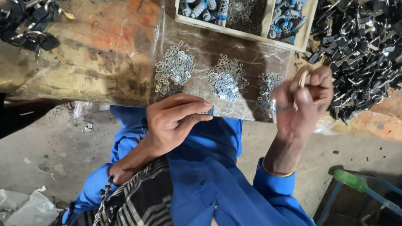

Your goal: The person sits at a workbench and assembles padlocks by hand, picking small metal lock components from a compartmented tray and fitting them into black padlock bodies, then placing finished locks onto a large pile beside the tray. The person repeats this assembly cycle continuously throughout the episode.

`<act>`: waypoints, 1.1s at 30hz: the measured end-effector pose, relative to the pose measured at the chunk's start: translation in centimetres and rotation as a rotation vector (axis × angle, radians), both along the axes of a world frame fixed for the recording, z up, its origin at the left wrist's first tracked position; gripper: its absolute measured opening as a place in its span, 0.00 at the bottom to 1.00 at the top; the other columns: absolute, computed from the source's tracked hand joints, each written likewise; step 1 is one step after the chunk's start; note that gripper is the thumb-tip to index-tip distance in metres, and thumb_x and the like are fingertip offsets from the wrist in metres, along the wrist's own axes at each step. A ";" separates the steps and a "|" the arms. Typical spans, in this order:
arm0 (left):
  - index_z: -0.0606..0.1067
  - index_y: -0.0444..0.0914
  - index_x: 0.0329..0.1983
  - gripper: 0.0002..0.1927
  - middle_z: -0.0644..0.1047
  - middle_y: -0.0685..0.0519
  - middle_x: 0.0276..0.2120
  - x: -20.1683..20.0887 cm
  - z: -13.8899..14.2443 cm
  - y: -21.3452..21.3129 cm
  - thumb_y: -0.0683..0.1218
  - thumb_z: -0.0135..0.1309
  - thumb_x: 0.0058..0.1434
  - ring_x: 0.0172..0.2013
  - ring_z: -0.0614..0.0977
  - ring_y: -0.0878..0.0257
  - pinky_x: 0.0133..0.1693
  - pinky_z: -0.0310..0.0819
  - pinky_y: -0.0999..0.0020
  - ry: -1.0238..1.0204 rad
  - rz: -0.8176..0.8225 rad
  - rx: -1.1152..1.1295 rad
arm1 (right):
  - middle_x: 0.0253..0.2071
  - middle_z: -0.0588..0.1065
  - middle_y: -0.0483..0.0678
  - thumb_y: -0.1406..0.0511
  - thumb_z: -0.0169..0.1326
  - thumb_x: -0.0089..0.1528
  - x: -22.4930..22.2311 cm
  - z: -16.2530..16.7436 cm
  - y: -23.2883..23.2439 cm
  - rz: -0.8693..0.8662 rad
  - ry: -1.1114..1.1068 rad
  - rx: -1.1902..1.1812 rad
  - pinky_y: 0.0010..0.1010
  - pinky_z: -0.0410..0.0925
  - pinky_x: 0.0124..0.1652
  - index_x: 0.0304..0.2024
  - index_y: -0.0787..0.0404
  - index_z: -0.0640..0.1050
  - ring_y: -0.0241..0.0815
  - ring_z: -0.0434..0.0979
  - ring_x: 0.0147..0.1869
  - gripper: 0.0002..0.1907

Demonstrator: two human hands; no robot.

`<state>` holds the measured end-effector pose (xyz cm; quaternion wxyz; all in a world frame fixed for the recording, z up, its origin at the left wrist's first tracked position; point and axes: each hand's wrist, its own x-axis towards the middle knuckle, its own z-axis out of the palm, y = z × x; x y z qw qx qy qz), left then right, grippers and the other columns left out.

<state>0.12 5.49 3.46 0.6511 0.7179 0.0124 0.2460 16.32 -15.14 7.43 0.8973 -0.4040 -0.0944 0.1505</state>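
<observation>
My left hand point(173, 119) hovers at the near edge of the worktable, its fingers closed on a small blue and silver part point(207, 111). My right hand point(303, 102) is raised beside it, blurred, pinching a small metal piece point(304, 77) between thumb and fingers. Just beyond both hands a clear plastic sheet point(234, 51) lies on the table with three little heaps of small silver metal parts point(227, 82) on it. I wear a blue shirt and a checked scarf.
A wooden compartment tray point(233, 26) at the back holds blue-and-silver cylinders and tiny metal bits. A big heap of black and silver parts point(376, 27) fills the right side, a smaller one point(28, 21) sits far left. A crumpled plastic bag point(24, 208) lies on the concrete floor.
</observation>
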 end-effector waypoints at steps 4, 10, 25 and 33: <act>0.79 0.35 0.50 0.15 0.82 0.46 0.45 0.2 -0.1 -0.3 0.29 0.62 0.62 0.43 0.88 0.59 0.44 0.87 0.70 0.033 -0.045 -0.142 | 0.35 0.74 0.51 0.78 0.62 0.61 -2.5 -0.8 -0.4 0.160 -0.038 -0.336 0.29 0.74 0.34 0.42 0.69 0.79 0.38 0.78 0.32 0.08; 0.80 0.35 0.48 0.15 0.82 0.47 0.42 0.4 -0.4 -0.2 0.33 0.67 0.58 0.41 0.87 0.60 0.41 0.83 0.69 0.034 0.030 0.002 | 0.42 0.79 0.54 0.79 0.64 0.57 -4.7 -0.9 0.7 0.237 -0.130 -0.727 0.27 0.70 0.36 0.43 0.69 0.83 0.38 0.77 0.36 0.12; 0.79 0.36 0.43 0.17 0.84 0.51 0.38 1.6 0.5 0.2 0.46 0.73 0.54 0.37 0.88 0.59 0.36 0.83 0.69 -0.063 -0.250 0.215 | 0.47 0.82 0.49 0.75 0.62 0.66 5.8 5.1 -0.9 0.650 -0.917 -0.526 0.30 0.72 0.44 0.48 0.62 0.83 0.44 0.83 0.48 0.09; 0.80 0.38 0.45 0.14 0.84 0.51 0.37 3.4 3.6 1.0 0.46 0.69 0.58 0.33 0.86 0.59 0.34 0.81 0.68 0.017 -0.295 0.325 | 0.52 0.81 0.45 0.77 0.62 0.64 8.6 5.2 -5.8 -0.222 -0.987 -1.644 0.37 0.70 0.51 0.51 0.57 0.85 0.45 0.80 0.53 0.15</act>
